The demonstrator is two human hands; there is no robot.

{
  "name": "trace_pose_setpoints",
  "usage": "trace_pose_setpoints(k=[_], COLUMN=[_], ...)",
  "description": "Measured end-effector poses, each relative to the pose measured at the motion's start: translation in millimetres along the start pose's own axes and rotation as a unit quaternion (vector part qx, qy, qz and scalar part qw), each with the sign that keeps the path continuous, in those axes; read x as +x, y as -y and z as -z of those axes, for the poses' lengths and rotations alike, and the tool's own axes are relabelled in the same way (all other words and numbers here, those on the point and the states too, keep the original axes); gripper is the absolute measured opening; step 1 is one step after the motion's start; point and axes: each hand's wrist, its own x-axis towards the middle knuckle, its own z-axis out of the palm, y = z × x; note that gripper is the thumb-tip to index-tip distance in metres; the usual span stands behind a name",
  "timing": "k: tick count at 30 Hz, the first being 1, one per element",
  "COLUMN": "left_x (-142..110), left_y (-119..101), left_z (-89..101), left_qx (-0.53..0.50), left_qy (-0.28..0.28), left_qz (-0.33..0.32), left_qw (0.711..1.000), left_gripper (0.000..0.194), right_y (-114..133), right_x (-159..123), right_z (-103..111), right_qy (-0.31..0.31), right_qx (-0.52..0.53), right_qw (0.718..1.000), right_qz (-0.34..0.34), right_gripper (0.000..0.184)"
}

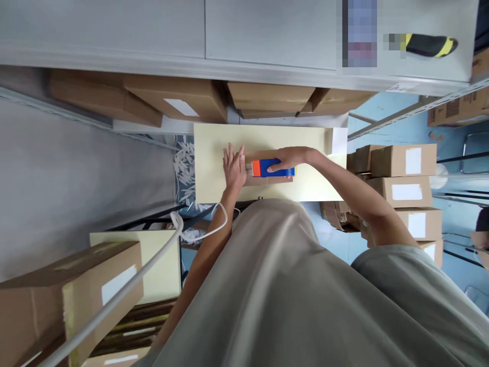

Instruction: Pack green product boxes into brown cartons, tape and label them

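Observation:
A small cardboard box [263, 153] lies on the pale yellow tabletop [214, 137] in front of me. My right hand [292, 157] is wrapped round a blue and orange tape dispenser [267, 168], which lies over the top of the box. At the box's left end, my left hand [234, 168] rests with its fingers stretched out and the thumb side against the cardboard. The orange end of the dispenser is close to my left hand. Part of the box is hidden under the dispenser and my right hand.
Above the table, a grey shelf [153, 30] carries a black and yellow-handled tool [431, 46]. Cardboard boxes [271, 94] stand under it. Stacked labelled boxes [401, 159] are on the right, and a larger carton [103, 275] is at lower left. A white cable [153, 262] crosses near my left arm.

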Motion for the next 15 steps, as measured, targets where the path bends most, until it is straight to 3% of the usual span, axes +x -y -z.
trace_pose_setpoints(k=[6,9,12,15], left_x=[4.4,6.2,7.2,7.4], left_y=[5.3,7.8,9.3,9.3], left_z=[-3.6,-4.7,-5.5,-5.5], left_qx=[-0.010,-0.013,-0.010,-0.006], left_qy=[-0.001,-0.001,0.001,0.003], left_qz=[0.007,0.007,0.003,0.003], left_qw=[1.000,1.000,1.000,1.000], left_gripper=[0.077,0.077,0.077,0.076], right_y=[-57.2,-92.6,-114.5,-122.2], right_x=[-71.7,-106.8,-114.0,-94.4], right_z=[36.1,52.3,53.5,40.1], right_qy=[0.106,0.101,0.098,0.092], right_qx=[0.054,0.020,-0.009,0.018], right_qw=[0.989,0.983,0.975,0.969], right_qz=[-0.091,-0.152,-0.199,-0.229], right_gripper=[0.075,0.074,0.071,0.076])
